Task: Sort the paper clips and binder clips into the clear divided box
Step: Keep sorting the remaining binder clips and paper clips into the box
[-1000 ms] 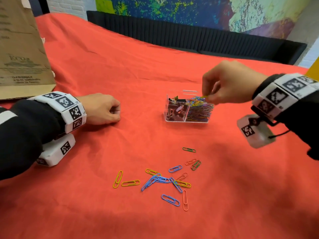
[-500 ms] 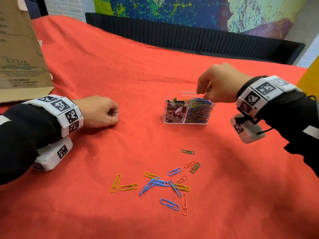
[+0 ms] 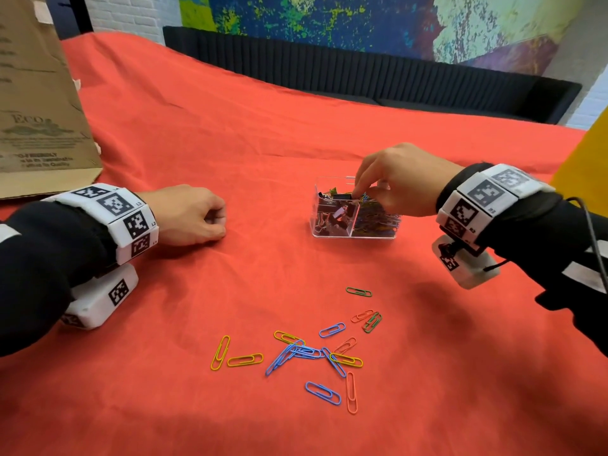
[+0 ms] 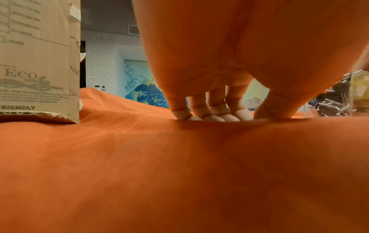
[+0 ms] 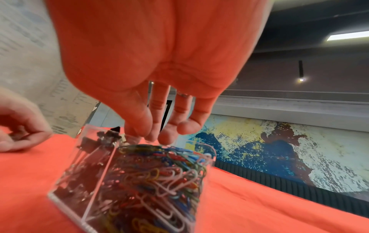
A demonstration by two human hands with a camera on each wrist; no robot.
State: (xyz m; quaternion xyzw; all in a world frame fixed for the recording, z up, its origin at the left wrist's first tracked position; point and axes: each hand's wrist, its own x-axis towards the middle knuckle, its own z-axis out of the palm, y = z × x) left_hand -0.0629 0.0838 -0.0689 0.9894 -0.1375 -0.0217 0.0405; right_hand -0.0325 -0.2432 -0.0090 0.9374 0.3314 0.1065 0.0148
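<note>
My right hand [image 3: 404, 179] hangs over the clear divided box [image 3: 353, 234], its fingers [image 5: 165, 138] pointing down and bunched loosely together, tips right at the box's rim above the divider between the two compartments. From the head view the index fingertip looks to be touching a black binder clip at the top of the left compartment, but I cannot tell whether the fingers actually pinch anything; the right wrist view shows them close together and nothing plainly between them. Under those fingertips the box's right compartment is heaped to the brim with coloured paper clips [image 5: 155, 171], and its left compartment holds the black binder clips [image 3: 332, 213]. The box stands upright on the red cloth [image 3: 230, 133]. On the cloth in front of the box, on my side of it, a scatter of loose paper clips [image 3: 309, 352] lies flat: yellow, blue, orange and green, several overlapping in the middle of the group, a green one nearest the box. Well to the left of the box my left hand [image 3: 190, 215] rests on the cloth with fingers curled under and holding nothing. Farther left of the box, beyond that hand, a brown cardboard box [image 3: 36, 103] stands on the cloth.
</note>
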